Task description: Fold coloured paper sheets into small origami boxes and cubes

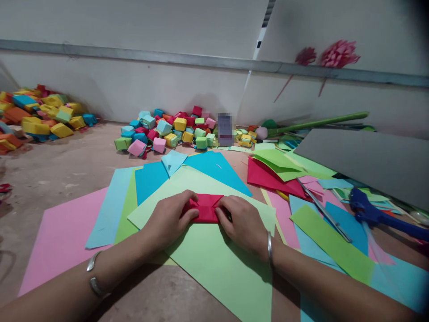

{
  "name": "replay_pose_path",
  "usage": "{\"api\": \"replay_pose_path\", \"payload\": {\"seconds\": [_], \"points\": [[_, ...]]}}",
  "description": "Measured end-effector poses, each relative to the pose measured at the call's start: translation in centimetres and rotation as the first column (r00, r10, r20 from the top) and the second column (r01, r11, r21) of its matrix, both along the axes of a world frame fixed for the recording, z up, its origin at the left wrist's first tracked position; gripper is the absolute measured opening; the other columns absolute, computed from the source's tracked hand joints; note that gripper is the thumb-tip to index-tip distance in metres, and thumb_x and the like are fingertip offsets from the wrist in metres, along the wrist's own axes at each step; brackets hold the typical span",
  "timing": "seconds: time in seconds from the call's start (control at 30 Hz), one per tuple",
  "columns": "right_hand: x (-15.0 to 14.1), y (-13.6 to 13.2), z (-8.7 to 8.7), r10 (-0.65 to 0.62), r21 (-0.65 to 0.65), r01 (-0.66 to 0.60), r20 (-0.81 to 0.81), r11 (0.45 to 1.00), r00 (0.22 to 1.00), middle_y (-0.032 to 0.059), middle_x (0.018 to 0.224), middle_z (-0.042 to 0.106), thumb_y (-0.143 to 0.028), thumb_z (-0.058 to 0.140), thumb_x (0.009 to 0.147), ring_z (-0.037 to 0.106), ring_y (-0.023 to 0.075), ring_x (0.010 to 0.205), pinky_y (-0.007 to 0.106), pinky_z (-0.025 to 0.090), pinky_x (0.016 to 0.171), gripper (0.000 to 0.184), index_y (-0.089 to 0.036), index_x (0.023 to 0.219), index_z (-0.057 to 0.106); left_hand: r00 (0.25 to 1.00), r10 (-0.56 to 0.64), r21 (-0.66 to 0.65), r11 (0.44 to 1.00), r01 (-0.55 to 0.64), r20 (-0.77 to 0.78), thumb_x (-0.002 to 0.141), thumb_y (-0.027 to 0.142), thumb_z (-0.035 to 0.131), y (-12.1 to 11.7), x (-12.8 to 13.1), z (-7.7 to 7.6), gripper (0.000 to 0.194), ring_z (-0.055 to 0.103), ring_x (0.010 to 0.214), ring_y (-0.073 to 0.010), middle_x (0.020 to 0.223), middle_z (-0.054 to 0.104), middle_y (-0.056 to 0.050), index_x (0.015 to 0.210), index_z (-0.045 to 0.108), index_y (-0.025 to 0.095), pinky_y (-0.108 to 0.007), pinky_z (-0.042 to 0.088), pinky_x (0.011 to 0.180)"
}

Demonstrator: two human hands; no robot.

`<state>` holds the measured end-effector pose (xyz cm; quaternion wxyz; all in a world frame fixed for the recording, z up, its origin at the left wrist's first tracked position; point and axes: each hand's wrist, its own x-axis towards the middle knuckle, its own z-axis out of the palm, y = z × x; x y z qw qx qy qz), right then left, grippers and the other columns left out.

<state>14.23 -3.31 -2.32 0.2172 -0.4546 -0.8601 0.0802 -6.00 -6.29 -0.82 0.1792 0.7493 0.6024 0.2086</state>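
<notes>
A small folded piece of red paper (205, 210) lies between my two hands, with crease lines and a slanted flap at its upper right. My left hand (171, 214) grips its left end with thumb and fingers. At the right end, my right hand (241, 221) pinches the paper the same way. Beneath both hands spreads a pale green sheet (228, 264), overlapping blue sheets (217, 172) and a pink sheet (67, 237) at the left. The fingertips partly cover the red paper's two ends.
Folded paper cubes (164, 129) are heaped by the wall, with another heap (50, 112) at far left. To the right lie scissors (325, 210), a blue glue gun (378, 214), paper scraps and a grey board (368, 161). Pink paper flowers (340, 53) hang on the wall rail.
</notes>
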Motion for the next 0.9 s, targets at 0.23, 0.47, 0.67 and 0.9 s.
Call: {"api": "replay_pose_path", "payload": {"seconds": [0.23,0.47,0.67,0.9], "points": [[-0.13,0.06,0.14,-0.007,0.028,0.003,0.122,1.000,0.992,0.0059,0.074,0.060,-0.021,0.045,0.090,0.050,0.0172,0.067,0.029,0.030,0.060,0.018,-0.016,0.077,0.056,0.988,0.025,0.006,1.000,-0.025,-0.155,0.088,0.027,0.056,0.06,0.45,-0.18,0.019,0.063,0.090,-0.0259,0.100,0.069,-0.008,0.106,0.057,0.019,-0.034,0.044,0.072],[-0.13,0.01,0.06,0.000,0.085,-0.012,0.139,0.996,0.990,0.0033,0.068,0.055,-0.018,0.046,0.087,0.045,0.0155,0.062,0.028,0.025,0.056,0.014,-0.016,0.077,0.055,0.998,0.024,0.129,0.991,-0.016,-0.061,0.087,0.025,0.057,-0.08,0.37,-0.09,0.017,0.061,0.089,-0.0229,0.099,0.066,-0.005,0.104,0.056,0.020,-0.033,0.044,0.073],[-0.14,-0.18,0.27,-0.011,0.074,-0.001,0.157,0.997,0.988,0.0023,0.067,0.055,-0.018,0.048,0.087,0.044,0.0152,0.061,0.028,0.023,0.055,0.014,-0.017,0.076,0.057,0.999,0.034,0.069,0.997,-0.035,0.017,0.084,0.023,0.058,0.42,0.07,-0.16,0.016,0.060,0.082,-0.0212,0.090,0.066,-0.004,0.100,0.058,0.019,-0.032,0.044,0.070],[-0.21,-0.01,0.31,-0.048,0.160,0.027,0.125,0.987,0.991,0.0131,0.102,0.063,-0.020,0.055,0.085,0.053,0.0254,0.091,0.033,0.039,0.072,0.021,-0.012,0.103,0.064,0.991,0.040,0.119,0.993,-0.024,-0.129,0.089,0.027,0.051,0.38,0.34,-0.75,0.031,0.057,0.094,-0.0252,0.105,0.059,-0.011,0.117,0.058,0.016,-0.038,0.046,0.080]]}}
